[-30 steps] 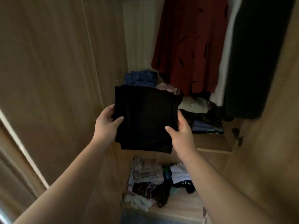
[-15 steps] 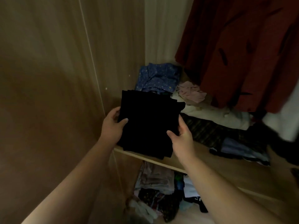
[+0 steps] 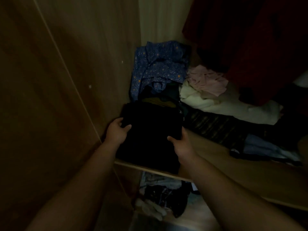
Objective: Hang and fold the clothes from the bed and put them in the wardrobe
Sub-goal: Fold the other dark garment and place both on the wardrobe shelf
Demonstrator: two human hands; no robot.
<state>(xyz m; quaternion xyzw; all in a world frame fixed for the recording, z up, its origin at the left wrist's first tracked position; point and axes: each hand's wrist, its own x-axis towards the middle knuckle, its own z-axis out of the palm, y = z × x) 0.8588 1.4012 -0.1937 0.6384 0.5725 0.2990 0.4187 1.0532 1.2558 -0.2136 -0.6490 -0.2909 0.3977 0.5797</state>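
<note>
Both my hands grip the folded black garment (image 3: 150, 135): left hand (image 3: 116, 132) pinching its edge at nine o'clock, right hand (image 3: 181, 144) at three, equally near. It lies at the shelf's (image 3: 216, 157) front left corner, long axis running six to twelve, with the blue patterned pile (image 3: 160, 65) just beyond at twelve. No label or writing is readable in this dimness.
</note>
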